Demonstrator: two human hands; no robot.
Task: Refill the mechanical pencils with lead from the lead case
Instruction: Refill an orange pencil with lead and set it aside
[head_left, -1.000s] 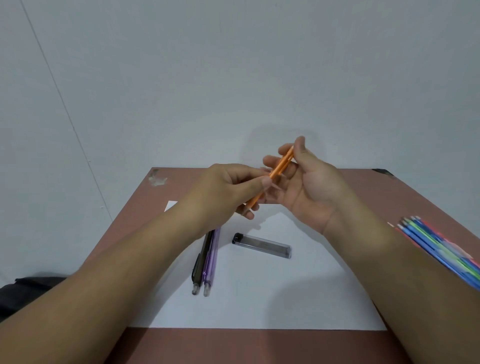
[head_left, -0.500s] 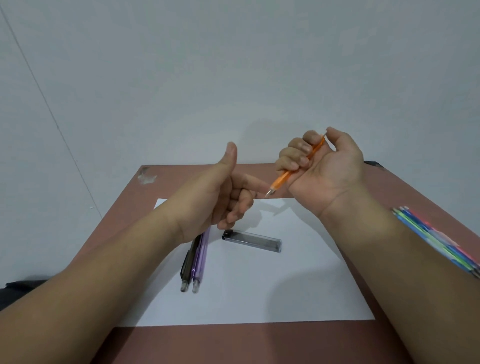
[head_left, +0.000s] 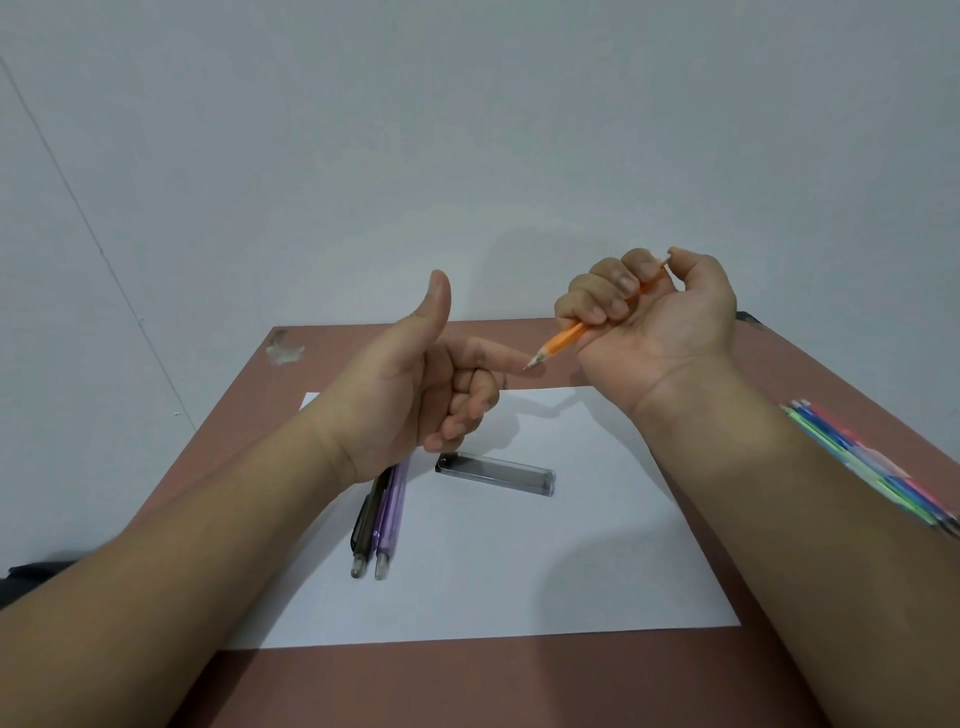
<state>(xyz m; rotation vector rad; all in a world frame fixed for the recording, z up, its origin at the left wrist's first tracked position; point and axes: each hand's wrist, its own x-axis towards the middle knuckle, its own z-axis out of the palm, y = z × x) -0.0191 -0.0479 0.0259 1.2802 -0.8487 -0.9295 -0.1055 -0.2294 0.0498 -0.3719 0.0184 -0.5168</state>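
Note:
My right hand (head_left: 660, 317) grips an orange mechanical pencil (head_left: 563, 338) in a fist above the table's far side, thumb on its top end, tip pointing down-left. My left hand (head_left: 415, 384) holds nothing: thumb up, index finger stretched out with its tip against the pencil's point, the other fingers curled. A clear lead case (head_left: 496, 474) with a black end lies on the white paper (head_left: 519, 571) below the hands. A black pencil (head_left: 366, 525) and a purple pencil (head_left: 389, 519) lie side by side left of the case, partly under my left wrist.
The brown table (head_left: 467, 686) carries the paper sheet. A bundle of coloured pencils (head_left: 857, 457) lies at the right edge, partly behind my right forearm. A dark object (head_left: 26, 577) sits off the table at the far left. A grey wall stands behind.
A second ago both hands held the orange pencil together. My left hand has let go, and my right hand has closed into a fist around it, with the tip meeting my left index finger.

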